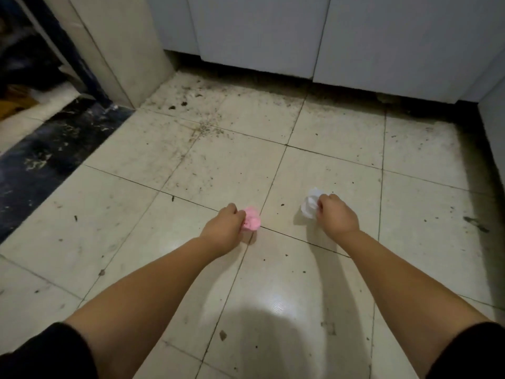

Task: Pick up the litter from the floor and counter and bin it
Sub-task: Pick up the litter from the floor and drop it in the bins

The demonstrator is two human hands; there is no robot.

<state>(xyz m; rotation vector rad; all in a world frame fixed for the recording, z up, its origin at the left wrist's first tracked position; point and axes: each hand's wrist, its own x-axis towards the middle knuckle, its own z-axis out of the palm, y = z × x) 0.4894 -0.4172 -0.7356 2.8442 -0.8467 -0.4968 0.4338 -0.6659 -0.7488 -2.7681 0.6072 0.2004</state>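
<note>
A crumpled pink paper ball is pinched in the fingers of my left hand, low over the tiled floor. A crumpled white paper ball is gripped by my right hand to the right of it, also just above the floor with its shadow below. Both arms reach forward and down, and both hands are closed around their paper. No bin is in view.
The cream tiled floor is dirty, with crumbs and dark specks thickest near the white cabinet doors at the back. A beige pillar stands at the back left, beside a dark marble threshold. Another cabinet edge is at the right.
</note>
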